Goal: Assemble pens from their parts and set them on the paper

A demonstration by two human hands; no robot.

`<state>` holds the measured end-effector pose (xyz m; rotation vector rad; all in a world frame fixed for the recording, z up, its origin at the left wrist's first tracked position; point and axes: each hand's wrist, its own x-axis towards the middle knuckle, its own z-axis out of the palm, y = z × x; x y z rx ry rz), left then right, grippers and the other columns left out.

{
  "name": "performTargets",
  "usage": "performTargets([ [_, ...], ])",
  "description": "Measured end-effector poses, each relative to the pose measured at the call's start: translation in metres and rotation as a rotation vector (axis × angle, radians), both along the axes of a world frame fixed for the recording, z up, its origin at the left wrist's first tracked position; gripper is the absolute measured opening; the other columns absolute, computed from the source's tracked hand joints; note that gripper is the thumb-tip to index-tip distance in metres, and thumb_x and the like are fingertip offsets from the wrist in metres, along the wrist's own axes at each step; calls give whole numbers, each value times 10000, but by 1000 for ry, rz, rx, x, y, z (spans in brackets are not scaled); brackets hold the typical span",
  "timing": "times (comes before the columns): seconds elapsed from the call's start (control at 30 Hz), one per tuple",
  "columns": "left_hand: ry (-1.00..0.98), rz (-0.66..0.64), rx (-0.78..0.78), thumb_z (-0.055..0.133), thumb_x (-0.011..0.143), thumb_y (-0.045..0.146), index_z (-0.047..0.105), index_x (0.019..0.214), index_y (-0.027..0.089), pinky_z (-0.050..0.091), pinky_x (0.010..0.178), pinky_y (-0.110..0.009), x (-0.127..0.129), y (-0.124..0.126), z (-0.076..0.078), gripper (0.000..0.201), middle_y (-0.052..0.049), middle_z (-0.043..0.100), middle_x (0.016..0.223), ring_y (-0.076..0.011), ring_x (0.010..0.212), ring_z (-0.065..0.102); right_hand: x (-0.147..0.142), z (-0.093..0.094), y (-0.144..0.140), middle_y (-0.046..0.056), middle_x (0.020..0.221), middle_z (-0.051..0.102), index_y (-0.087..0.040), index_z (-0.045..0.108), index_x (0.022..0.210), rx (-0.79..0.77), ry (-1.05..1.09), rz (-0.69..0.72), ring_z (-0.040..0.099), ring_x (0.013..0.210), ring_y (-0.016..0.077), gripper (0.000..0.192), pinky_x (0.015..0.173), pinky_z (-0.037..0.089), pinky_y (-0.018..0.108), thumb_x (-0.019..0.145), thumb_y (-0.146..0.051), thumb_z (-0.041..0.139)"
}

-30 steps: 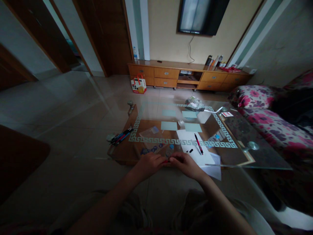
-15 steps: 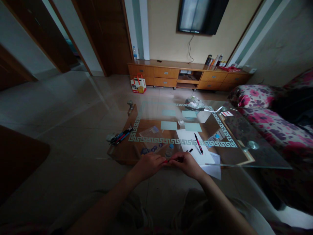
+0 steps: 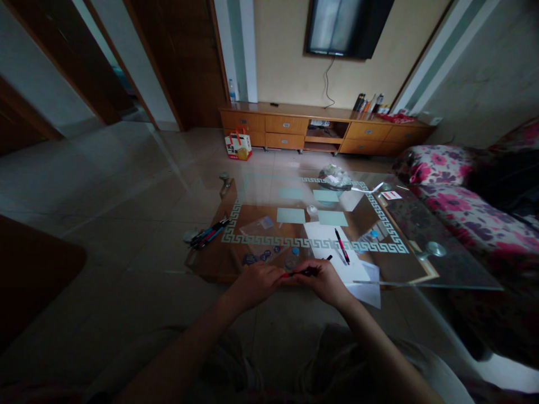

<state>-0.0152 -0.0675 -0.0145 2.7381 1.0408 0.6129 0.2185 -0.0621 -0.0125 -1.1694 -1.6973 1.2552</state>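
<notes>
Over the near edge of the glass table, both hands are closed on one slim red and black pen. My left hand grips its red part. My right hand pinches the dark part, with fingertips close to the left ones; fingers hide much of the pen. Just beyond my right hand a small black piece shows against white paper; I cannot tell whether it lies there or is held. Another red and black pen lies on the paper.
Several pens lie bunched at the table's left end. A blue-capped bottle shows behind my hands. Farther back are a crumpled plastic bag and a red-and-white card. A flowered sofa stands to the right.
My right hand has shifted slightly and turned, and more of the pen's dark part shows between its fingers. My left hand has barely moved.
</notes>
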Motion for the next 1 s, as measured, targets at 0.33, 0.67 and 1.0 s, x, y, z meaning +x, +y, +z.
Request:
performTargets([
  [0.33, 8, 16, -3, 439, 1019, 295, 667, 952, 164, 482, 722, -288, -1, 1, -3, 272, -50, 704, 817, -167, 750, 648, 1, -2, 0, 31, 841, 737, -199, 737, 855, -5, 21, -2, 675, 760, 166, 166, 715, 542, 287, 762, -323, 797],
  [0.67, 40, 39, -7, 427, 1020, 277, 648, 902, 162, 475, 688, -290, -1, 0, -4, 276, -43, 678, 759, -177, 713, 641, 1, 2, -1, 49, 856, 734, -195, 738, 822, 26, 34, -9, 674, 787, 180, 190, 726, 536, 299, 763, -366, 796],
  [1.0, -11, 9, 86, 453, 1015, 297, 639, 907, 164, 475, 725, -293, 0, 1, 0, 253, -41, 709, 839, -167, 748, 649, -2, 10, -1, 27, 673, 681, -164, 729, 803, -91, -59, 85, 605, 619, 142, 471, 589, 451, 243, 959, -547, 505],
])
